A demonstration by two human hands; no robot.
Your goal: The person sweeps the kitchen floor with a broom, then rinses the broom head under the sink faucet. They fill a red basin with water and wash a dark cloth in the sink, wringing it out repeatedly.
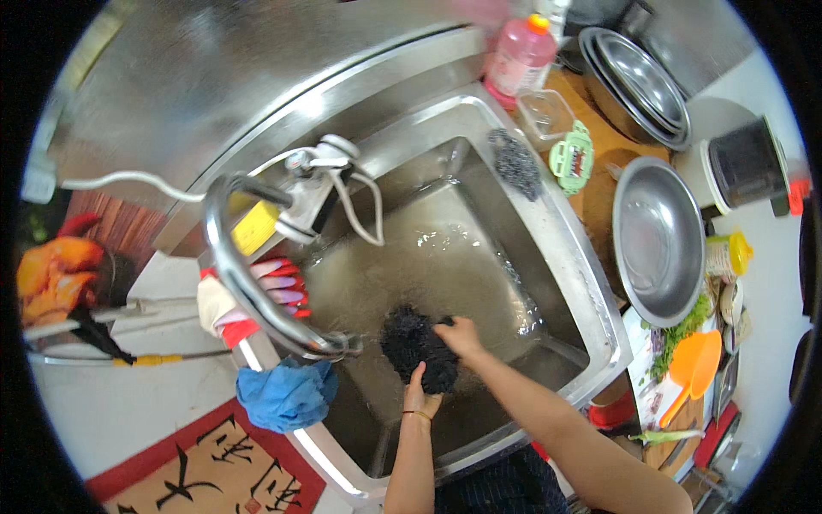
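A black, shaggy, wet-looking bundle point(411, 344) is held between my two hands, low over the stainless steel sink point(578, 244). From below, my left hand point(424, 399) grips it with the thumb on top. At its right side, my right hand point(460, 337) pinches a dark end of it. What the bundle is made of, I cannot tell. Cloudy brownish water point(385, 276) lies in the basin beneath. The curved chrome faucet point(221, 257) arches to the left of my hands, its outlet near the bundle. A blue cloth point(286, 393) hangs over the sink's left rim.
Red and white gloves point(282, 283) and a yellow sponge point(253, 228) sit behind the faucet. A steel wool pad point(514, 164) rests on the right rim. Beyond stand a pink bottle point(520, 61), a metal bowl point(658, 241) and an orange ladle point(697, 363).
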